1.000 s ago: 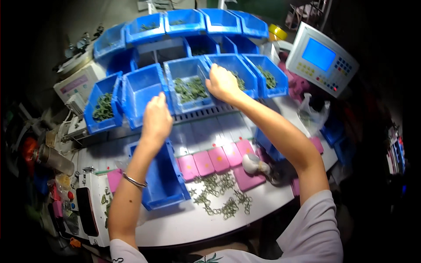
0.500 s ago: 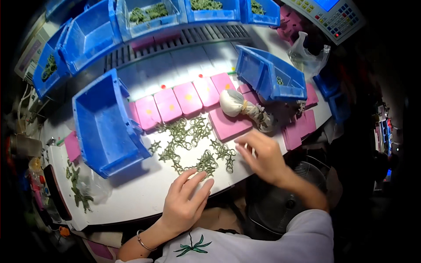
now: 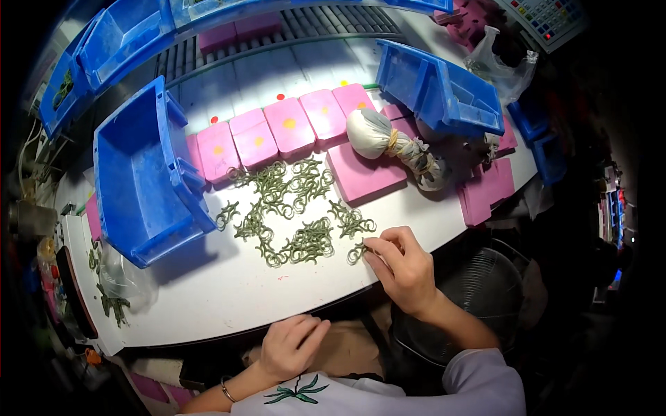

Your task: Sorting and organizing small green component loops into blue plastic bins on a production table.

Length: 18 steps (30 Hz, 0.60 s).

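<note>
Item: green ring-and-star pieces (image 3: 309,243), many, loose and overlapping, in clusters on the white tabletop (image 3: 208,305). Risk: open rings may hook their neighbours, so one pull could drag several.

Item: outlying green piece (image 3: 356,254), right end of the spread. Near table edge close by; a careless sweep might send it over.

Item: right hand (image 3: 409,274), thumb and forefinger bent together at that piece. Cannot tell whether they grip it or merely touch.

Item: left hand (image 3: 290,347), just off the near edge, fingers loosely parted, no piece seen between them.

Item: pink blocks (image 3: 288,126), in a row behind, nearest pieces close against them (small parts could slip into the joints).

Item: tied bundle (image 3: 371,133), resting partly on a larger pink block (image 3: 361,173). Being rounded, it could roll onto the pieces if knocked.

Item: blue bin (image 3: 142,187), left of the pieces; bumped, it might shove the leftmost ones.
</note>
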Motion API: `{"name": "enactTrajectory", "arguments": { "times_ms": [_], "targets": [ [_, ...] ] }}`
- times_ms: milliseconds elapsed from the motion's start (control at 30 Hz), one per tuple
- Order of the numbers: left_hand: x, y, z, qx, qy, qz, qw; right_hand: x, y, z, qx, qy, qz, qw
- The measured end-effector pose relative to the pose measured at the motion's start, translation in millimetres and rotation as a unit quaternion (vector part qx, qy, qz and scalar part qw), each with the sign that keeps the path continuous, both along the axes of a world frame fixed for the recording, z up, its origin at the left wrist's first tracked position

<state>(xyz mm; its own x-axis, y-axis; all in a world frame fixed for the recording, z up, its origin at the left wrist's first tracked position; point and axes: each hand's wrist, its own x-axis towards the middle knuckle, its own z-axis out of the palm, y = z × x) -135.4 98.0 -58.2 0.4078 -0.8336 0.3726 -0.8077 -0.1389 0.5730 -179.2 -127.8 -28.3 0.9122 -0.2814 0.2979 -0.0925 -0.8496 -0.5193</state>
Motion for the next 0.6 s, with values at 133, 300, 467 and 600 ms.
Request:
{"name": "enactTrajectory", "arguments": {
  "times_ms": [133,300,467,600],
  "targets": [
    [-12.0,10.5,-13.6,0.015,0.029,0.074,0.997,-3.4,-2.4,1.8,0.056,0.017,0.02,0.998],
    [-19.0,10.3,-11.7,-0.003,0.072,0.158,0.985,-3.6,-7.0,5.7,0.153,0.038,0.008,0.988],
    [-19.6,6.6,-3.0,0.048,0.058,0.152,0.985,0.5,-9.7,-1.2,0.095,-0.009,0.05,0.994],
    [-22.9,10.3,1.1,0.05,0.118,0.138,0.982,3.6,-10.8,-0.1,0.036,0.031,0.071,0.996]
  ]
}}
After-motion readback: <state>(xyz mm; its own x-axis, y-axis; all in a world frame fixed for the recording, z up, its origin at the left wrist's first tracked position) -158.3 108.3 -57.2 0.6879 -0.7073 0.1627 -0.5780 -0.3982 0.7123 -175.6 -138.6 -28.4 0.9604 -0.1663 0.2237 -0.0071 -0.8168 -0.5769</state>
